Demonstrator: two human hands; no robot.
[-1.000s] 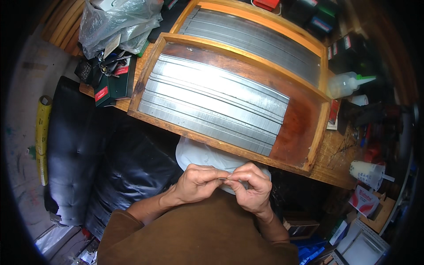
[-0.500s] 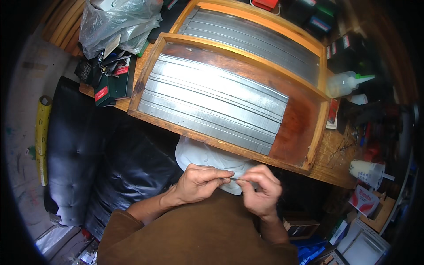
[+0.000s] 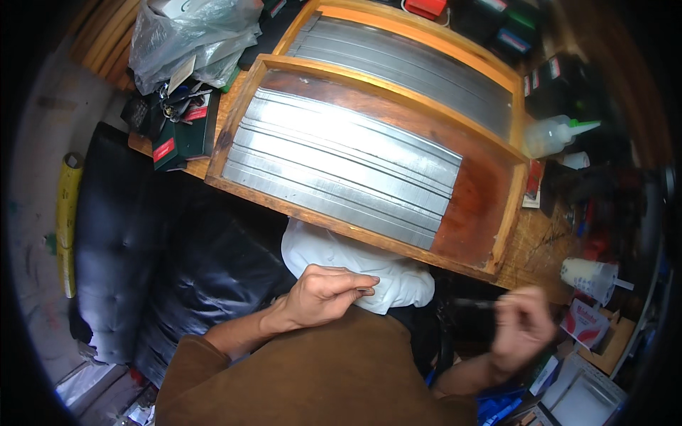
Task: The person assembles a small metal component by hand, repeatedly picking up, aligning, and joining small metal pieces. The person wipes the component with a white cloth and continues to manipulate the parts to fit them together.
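Starting at your left, a yellow padded strip (image 3: 65,213) runs down beside the black tufted leather seat (image 3: 135,263). Above it, on the bench's (image 3: 540,245) left corner, lie dark green flat boxes with red rectangular labels (image 3: 177,138) and a crumpled clear plastic bag (image 3: 192,35).

Your left hand (image 3: 328,295) sits just over the white cloth (image 3: 369,266) in your lap, fingers (image 3: 359,280) curled closed and pinching a small thin dark piece at their tips; it is too small to tell what it is. I judge it light and easy to drop, so hold it near its end between thumb and forefinger, pressing gently.

Ahead of you the shallow wooden tray lined with long grey metal strips (image 3: 355,160) rests tilted on the bench edge, a second like tray (image 3: 426,60) behind it. The strips look stiff, smooth and sharp-edged; take one by its long sides.

Your right hand (image 3: 522,326) is blurred, well apart from the left; it seems to close on a slim dark tool (image 3: 472,303), though I cannot tell for certain. Beyond it stand a clear squeeze bottle with a green nozzle (image 3: 554,135), a white cup (image 3: 586,273) and a white packet with a red emblem (image 3: 586,319).
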